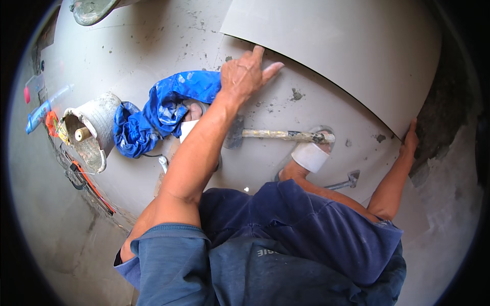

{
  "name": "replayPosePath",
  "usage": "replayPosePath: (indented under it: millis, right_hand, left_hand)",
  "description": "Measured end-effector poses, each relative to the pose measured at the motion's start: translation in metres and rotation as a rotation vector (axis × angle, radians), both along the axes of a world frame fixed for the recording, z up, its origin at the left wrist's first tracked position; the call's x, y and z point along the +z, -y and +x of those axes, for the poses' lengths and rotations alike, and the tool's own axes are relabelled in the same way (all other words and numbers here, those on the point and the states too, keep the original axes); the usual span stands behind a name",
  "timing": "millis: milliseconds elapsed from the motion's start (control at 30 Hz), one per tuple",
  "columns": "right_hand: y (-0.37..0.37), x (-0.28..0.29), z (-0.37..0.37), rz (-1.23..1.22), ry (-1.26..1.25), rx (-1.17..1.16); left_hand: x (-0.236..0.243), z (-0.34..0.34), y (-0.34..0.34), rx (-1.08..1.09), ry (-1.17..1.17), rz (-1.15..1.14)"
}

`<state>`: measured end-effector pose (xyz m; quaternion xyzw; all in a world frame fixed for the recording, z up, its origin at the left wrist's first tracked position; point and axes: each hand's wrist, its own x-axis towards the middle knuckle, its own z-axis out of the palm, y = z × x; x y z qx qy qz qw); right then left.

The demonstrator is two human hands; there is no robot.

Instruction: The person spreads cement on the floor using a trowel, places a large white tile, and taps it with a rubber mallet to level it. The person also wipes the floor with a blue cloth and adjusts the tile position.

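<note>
A large pale grey tile (337, 41) slants across the upper right, its near edge raised off the tiled floor with a dark gap beneath. My left hand (242, 76) is at that edge near its left end, index fingertip against it and thumb spread away. At the tile's right corner, my right hand (410, 138) grips the side edge; part of its fingers is hidden. Between my feet lies a mallet (280, 134) with a worn, paint-marked handle and grey head. A crumpled blue cloth (171, 102) with white smears lies left of my left forearm.
A mortar-crusted bucket (104, 122) lies tipped at left, a round wooden handle inside. Beyond it are a blue plastic bottle (41, 116) and an orange-and-black tool (92, 186). A metal-headed tool (349, 180) rests by my right foot. Another grey container (94, 10) stands at the top left.
</note>
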<state>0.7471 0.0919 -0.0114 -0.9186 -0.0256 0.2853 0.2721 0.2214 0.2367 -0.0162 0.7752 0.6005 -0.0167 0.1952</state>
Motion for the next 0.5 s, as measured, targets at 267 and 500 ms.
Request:
replayPosePath:
  millis: [267, 500]
  right_hand:
    - [0.003, -0.006, 0.007, -0.079, 0.054, 0.029]
    - [0.002, -0.003, 0.007, -0.074, 0.052, 0.024]
  left_hand:
    - [-0.007, -0.039, 0.004, -0.005, 0.177, 0.22]
    - [-0.004, -0.026, 0.004, -0.147, 0.131, 0.22]
